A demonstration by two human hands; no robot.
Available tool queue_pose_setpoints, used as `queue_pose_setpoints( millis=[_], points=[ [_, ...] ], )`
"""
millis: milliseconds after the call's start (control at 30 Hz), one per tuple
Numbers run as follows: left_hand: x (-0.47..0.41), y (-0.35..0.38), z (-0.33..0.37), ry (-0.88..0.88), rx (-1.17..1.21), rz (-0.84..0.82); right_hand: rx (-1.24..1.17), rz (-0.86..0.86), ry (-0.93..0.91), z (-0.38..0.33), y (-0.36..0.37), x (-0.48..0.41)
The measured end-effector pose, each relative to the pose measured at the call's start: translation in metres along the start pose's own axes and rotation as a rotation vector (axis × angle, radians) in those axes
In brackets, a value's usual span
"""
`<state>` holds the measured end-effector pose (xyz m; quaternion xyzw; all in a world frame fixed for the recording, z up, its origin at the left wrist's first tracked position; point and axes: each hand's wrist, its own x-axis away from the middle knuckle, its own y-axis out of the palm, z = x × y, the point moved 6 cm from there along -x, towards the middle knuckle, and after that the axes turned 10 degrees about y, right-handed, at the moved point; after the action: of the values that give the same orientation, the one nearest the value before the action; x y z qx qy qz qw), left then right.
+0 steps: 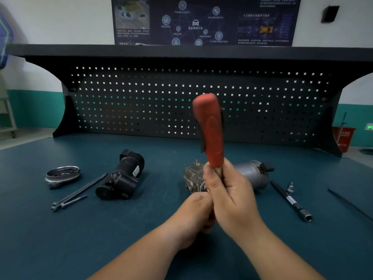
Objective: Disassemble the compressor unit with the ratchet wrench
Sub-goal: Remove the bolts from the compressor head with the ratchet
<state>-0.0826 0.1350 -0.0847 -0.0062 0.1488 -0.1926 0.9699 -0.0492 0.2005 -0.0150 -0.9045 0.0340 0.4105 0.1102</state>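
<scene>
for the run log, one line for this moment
wrench: upright, handle up | right hand: grips shaft | left hand: grips lower end | compressor: on table behind hands

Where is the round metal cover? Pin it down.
In the head view, the round metal cover lies far left on the blue bench top, just left of the long bolts and the black housing.

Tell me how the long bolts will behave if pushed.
The long bolts look like thin round metal rods: probably stiff, and apt to roll on the flat bench top. Their wider heads would likely make them roll in a curve.
</scene>
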Motion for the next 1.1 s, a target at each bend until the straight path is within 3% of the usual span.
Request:
queue_pose_setpoints(
  millis=[200, 400, 500, 567, 600, 633, 667, 700, 767, 833, 1000, 1100],
  points=[
    [-0.002, -0.002, -0.001, -0.045, 0.01, 0.071, -0.46, 0.231, 0.335, 0.02, -0.02, -0.005],
    [-0.003, 0.001, -0.004, -0.033, 0.091, 0.036, -0.532, 0.235, 0.319, 0.023, -0.018, -0.003],
    [-0.002, -0.004, -0.005, 0.021, 0.015, 0.0, -0.411, 0.063, 0.202, 0.017, -0.009, -0.003],
    [-0.004, 0.007, 0.004, 0.164, -0.009, -0.033, -0.19, -0.135, 0.072, 0.006, 0.003, -0.002],
    [-0.003, 0.009, 0.021, 0.341, 0.062, 0.024, -0.027, -0.231, -0.007, 0.002, 0.009, 0.001],
    [-0.004, -0.006, 0.038, 0.518, 0.156, 0.242, 0.119, -0.299, -0.083, 0.0, 0.016, 0.004],
    [-0.004, -0.004, 0.048, 0.59, 0.464, 0.229, 0.205, -0.328, -0.135, -0.003, 0.019, 0.006],
    [-0.001, -0.001, 0.052, 0.517, 0.51, 0.138, 0.212, -0.315, -0.144, -0.004, 0.019, 0.007],
    [-0.006, 0.014, 0.02, 0.344, 0.178, -0.011, 0.056, -0.213, -0.044, -0.002, 0.013, 0.004],
    [-0.005, -0.003, -0.006, 0.115, 0.043, 0.02, -0.273, -0.057, 0.17, 0.006, 0.001, -0.001],
    [-0.008, 0.001, -0.012, -0.045, 0.11, 0.073, -0.782, 0.402, 0.629, 0.048, -0.026, -0.001],
    [-0.006, -0.001, -0.01, -0.056, 0.094, 0.052, -0.966, 0.518, 0.764, 0.063, -0.027, 0.003]
  ],
)
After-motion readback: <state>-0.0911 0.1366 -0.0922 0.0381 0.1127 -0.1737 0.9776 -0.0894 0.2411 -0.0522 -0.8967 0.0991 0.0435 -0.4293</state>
